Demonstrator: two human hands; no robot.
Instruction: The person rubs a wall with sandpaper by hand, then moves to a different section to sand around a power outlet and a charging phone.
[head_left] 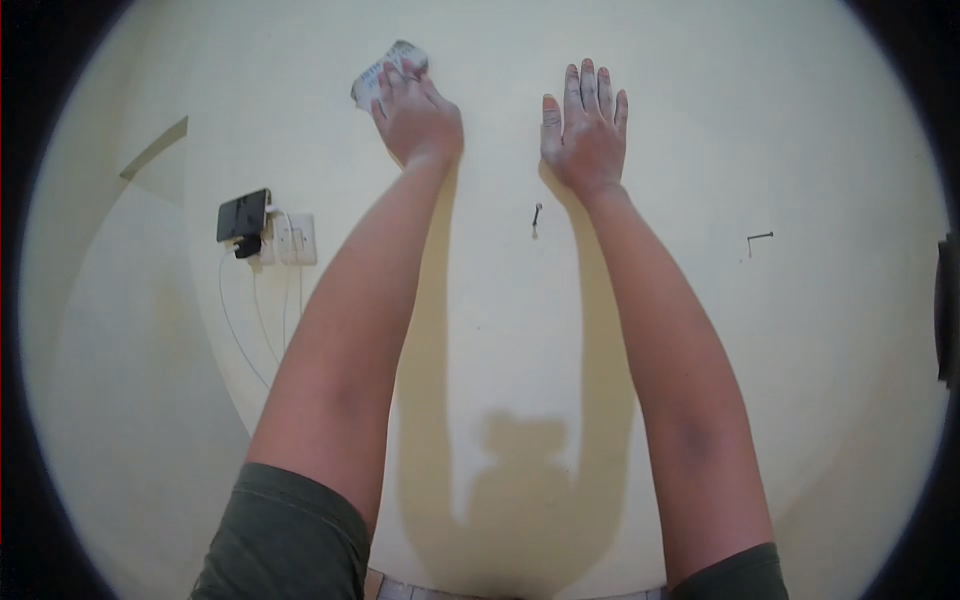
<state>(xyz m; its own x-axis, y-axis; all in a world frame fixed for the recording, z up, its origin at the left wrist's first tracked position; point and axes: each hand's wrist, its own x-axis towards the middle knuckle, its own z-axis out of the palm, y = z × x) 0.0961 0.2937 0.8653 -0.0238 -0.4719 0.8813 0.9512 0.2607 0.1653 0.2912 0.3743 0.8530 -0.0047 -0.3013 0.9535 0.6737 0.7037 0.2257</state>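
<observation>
My left hand presses a crumpled, printed whitish sheet or cloth against the pale wall, high and left of centre. The sheet shows above and to the left of its fingers. To the right, my right hand lies flat on the wall with its fingers stretched upward and its thumb apart; nothing is in it. Pale dust coats its fingers. Both arms reach up, and their shadows fall on the wall between them.
A phone sits at the left beside a white wall socket, with a black plug and white cables hanging down. One nail sticks out between the arms, another farther right. A dark object stands at the right edge.
</observation>
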